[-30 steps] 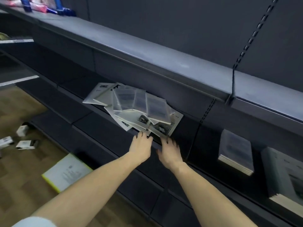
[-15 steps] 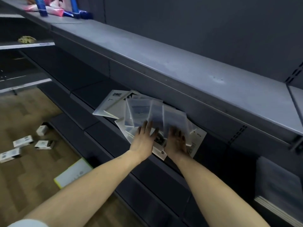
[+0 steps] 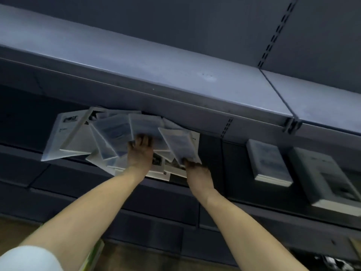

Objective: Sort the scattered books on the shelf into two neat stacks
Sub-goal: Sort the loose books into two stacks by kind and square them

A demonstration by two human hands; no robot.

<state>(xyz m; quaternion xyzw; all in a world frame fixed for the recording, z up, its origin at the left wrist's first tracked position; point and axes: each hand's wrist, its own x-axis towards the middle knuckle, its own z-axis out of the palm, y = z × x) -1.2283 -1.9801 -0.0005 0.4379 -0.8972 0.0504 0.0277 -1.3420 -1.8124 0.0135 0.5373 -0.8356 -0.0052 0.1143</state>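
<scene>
A fan of scattered thin books (image 3: pixel 109 132) lies on the dark lower shelf (image 3: pixel 23 153), partly tucked under the grey shelf above. My left hand (image 3: pixel 139 153) rests flat on the middle of the pile, fingers reaching under a grey-covered book. My right hand (image 3: pixel 196 171) grips the near edge of a grey-blue book (image 3: pixel 180 145), which is tilted up off the pile. To the right, a neat stack of small books (image 3: pixel 267 163) and a stack of larger books (image 3: pixel 324 184) sit on the same shelf.
The grey upper shelf (image 3: pixel 175 75) overhangs the pile closely. A slotted upright (image 3: pixel 226 128) stands behind, between the pile and the stacks. Below are lower dark shelves (image 3: pixel 156 208) and wooden floor, with a yellow-edged book (image 3: pixel 93 255) by my left arm.
Both hands moved from the shelf's front edge onto the pile. My right hand took hold of a grey-blue book and tilted it up. The view shifted right, bringing both stacks into sight.
</scene>
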